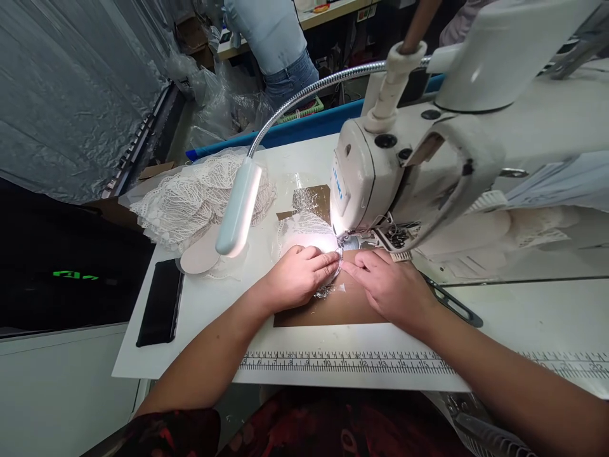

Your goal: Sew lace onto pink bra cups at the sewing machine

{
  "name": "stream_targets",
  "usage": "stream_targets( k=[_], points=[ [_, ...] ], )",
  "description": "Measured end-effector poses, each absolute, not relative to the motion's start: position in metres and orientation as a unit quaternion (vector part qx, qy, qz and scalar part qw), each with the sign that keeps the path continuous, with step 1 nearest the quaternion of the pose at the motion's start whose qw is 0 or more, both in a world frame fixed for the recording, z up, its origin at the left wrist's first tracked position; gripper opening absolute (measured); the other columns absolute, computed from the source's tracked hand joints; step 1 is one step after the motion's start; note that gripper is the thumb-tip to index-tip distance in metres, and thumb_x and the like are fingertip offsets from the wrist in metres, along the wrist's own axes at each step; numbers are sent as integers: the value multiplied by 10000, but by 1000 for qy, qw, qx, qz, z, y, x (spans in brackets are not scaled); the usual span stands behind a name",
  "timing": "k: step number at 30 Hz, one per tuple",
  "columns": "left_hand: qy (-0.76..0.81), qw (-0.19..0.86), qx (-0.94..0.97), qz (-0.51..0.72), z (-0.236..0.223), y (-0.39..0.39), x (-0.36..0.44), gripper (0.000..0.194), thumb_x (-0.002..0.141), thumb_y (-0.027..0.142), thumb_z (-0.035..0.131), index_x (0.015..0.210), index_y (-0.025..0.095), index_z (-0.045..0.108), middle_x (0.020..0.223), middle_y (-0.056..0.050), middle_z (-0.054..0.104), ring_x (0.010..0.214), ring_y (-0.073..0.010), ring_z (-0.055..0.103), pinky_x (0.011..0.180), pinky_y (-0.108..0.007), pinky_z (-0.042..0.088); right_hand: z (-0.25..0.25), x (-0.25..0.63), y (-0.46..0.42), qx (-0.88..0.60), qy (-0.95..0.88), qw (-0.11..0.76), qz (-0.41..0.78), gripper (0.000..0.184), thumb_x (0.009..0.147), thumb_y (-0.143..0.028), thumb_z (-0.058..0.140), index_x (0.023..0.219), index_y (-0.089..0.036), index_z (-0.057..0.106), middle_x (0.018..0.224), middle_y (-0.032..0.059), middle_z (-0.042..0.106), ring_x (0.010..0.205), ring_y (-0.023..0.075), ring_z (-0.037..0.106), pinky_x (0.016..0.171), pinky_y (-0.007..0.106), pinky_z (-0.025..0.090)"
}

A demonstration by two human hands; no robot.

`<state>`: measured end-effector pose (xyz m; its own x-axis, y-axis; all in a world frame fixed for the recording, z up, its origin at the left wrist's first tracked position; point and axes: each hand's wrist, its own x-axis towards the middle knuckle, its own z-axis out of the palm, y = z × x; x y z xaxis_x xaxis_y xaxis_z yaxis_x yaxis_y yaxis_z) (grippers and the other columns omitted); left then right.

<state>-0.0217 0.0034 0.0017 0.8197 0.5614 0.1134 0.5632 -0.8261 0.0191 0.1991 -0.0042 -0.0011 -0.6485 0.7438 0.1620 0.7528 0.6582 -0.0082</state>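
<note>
Under the sewing machine [364, 184] head lies a white lace piece [304, 230] with a smooth pale cup-like area. My left hand [304, 273] is closed on its near edge, fingertips together just in front of the needle area. My right hand [387, 282] lies on the other side of the needle, with its index finger reaching to the lace edge and the other fingers bent; it pinches the edge near the left fingertips. Brown board [328, 311] covers the table beneath both hands. Stitches under the presser foot are too small to make out.
A pile of white lace pieces [190, 197] is at the left, near a black phone [160, 301]. A lit lamp [240, 209] on a bendy neck hangs over the table. A printed ruler [333, 363] runs along the front edge. Another person [271, 44] stands behind.
</note>
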Motion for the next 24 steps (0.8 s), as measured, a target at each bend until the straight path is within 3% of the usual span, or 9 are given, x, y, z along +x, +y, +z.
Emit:
stream_targets(
  k=[20, 24],
  points=[
    [-347, -14, -933, -93, 1, 2, -16, 379, 961, 249, 351, 1251, 128, 563, 1336, -129, 546, 940, -224, 536, 780, -377, 437, -4, 192, 1, -466, -875, 114, -70, 308, 811, -76, 449, 958, -215, 682, 699, 32, 574, 635, 157, 398, 592, 331, 189],
    [-345, -34, -933, -101, 4, 2, -19, 361, 959, 247, 362, 1218, 131, 586, 1296, -118, 581, 956, -222, 539, 806, -381, 446, -7, 196, 2, -461, -877, 123, -49, 345, 828, -93, 450, 1051, -234, 672, 743, 34, 580, 689, 170, 427, 606, 318, 219]
  ],
)
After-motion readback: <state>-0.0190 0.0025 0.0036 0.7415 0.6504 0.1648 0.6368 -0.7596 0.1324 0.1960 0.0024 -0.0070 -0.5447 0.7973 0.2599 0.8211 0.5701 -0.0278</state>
